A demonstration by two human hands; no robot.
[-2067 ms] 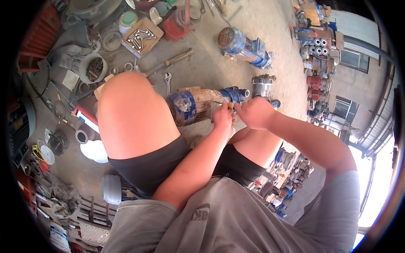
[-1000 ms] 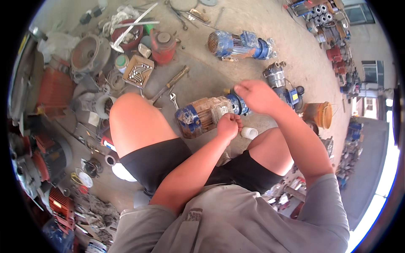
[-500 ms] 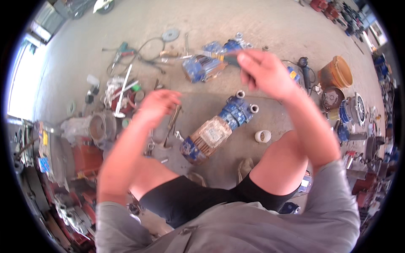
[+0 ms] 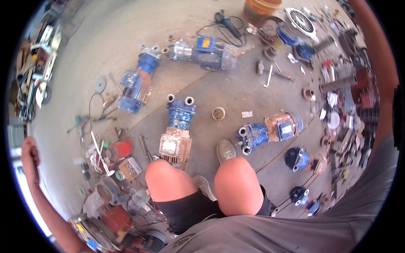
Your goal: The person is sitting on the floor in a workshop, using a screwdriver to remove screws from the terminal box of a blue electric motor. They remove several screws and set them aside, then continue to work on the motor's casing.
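My left hand (image 4: 30, 159) is out at the far left edge, away from everything on the floor, its fingers curled in and no object showing in them. My right forearm (image 4: 386, 71) rises along the right edge, and the hand itself lies outside the picture. In front of my knees is a blue-ended, rusty electric motor with a pump head (image 4: 180, 116), its two round ports facing away from me. A similar blue and rusty motor pump (image 4: 270, 130) lies to its right. Beside my shoe stands a small white cup of small parts (image 4: 218, 113).
Farther off lie two more motor pumps, one blue and rusty (image 4: 137, 84), one grey-blue (image 4: 206, 55). An angle grinder (image 4: 228, 25), an orange bucket (image 4: 261, 10) and a hammer (image 4: 274, 74) are beyond. Metal parts crowd the right side; a corded green power tool (image 4: 81, 122) lies left.
My view has swung to the right. Both arms have spread wide apart; my right hand, which held a dark-handled tool with a yellow band, has left the picture.
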